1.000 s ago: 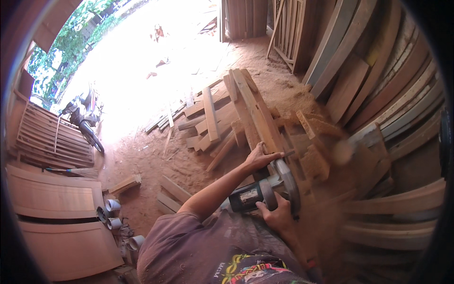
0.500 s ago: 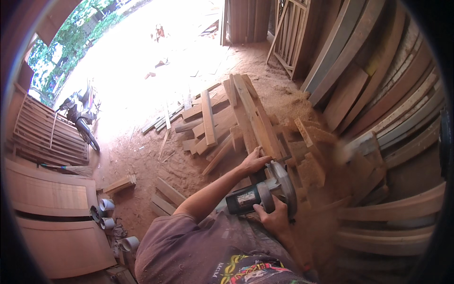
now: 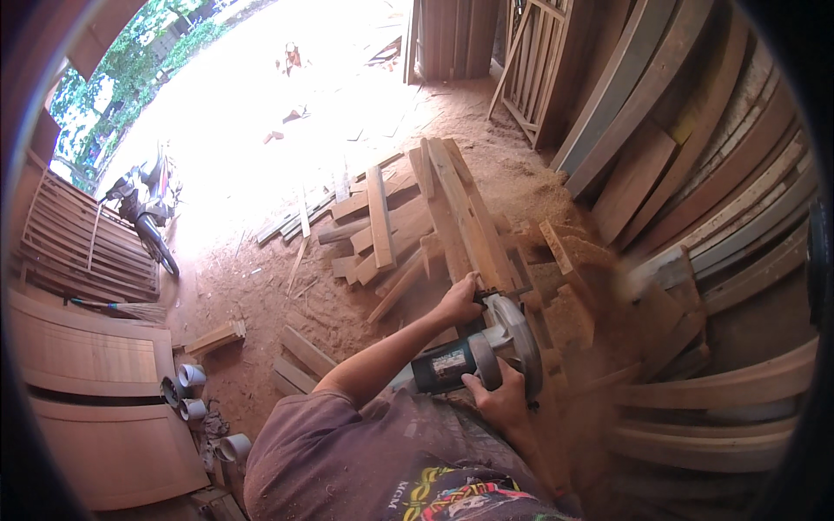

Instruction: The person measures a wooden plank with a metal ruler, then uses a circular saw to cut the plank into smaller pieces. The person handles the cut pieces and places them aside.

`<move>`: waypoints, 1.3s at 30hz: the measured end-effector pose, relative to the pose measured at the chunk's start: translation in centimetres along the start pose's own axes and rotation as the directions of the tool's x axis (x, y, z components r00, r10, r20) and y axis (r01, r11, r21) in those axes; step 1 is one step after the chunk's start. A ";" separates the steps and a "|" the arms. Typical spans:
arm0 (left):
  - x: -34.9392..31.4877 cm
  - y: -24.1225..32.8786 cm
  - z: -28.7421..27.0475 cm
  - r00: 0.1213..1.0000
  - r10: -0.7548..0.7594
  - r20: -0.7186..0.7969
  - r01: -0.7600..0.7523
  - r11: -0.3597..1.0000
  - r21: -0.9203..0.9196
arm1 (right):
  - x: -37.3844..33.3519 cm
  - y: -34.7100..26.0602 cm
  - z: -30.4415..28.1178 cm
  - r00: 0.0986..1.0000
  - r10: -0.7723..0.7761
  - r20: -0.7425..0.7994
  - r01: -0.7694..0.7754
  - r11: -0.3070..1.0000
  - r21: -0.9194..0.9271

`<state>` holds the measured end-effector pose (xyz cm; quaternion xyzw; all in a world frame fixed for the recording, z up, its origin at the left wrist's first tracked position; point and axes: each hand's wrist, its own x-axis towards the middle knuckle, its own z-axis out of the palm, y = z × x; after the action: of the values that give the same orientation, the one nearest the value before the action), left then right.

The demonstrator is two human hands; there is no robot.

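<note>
My right hand (image 3: 501, 395) is wrapped round the rear handle of a circular saw (image 3: 447, 366) with a dark teal motor body and a grey blade guard. The saw sits at the near end of a long wooden board (image 3: 475, 227) that stretches away from me. Just ahead of the saw, my left hand (image 3: 460, 302) closes on the board's left edge, its fingers curled; whether it also touches the saw's base is hard to see. The blade is hidden by the guard. Dust blurs the area right of the saw.
Offcuts (image 3: 380, 217) lie piled left of the board, over sawdust-covered ground. Long planks (image 3: 686, 122) lean along the right side. Door panels (image 3: 95, 356), white cups (image 3: 193, 375), a broom (image 3: 130, 310) and a motorbike (image 3: 149, 221) are on the left.
My left hand has slid slightly back and to the left, its fingers curling more. The saw and my right hand have barely shifted.
</note>
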<state>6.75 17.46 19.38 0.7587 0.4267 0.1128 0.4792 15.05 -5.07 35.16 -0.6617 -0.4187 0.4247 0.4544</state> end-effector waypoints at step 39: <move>2.0 -0.6 -1.8 0.998 -0.023 -0.064 0.023 1.000 -0.012 | 3.2 -0.9 1.1 1.000 0.006 0.004 -0.006 1.000 -0.028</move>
<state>6.67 20.22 19.33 0.7471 0.4499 0.1339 0.4707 14.82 -1.58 35.20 -0.6685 -0.4236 0.4214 0.4428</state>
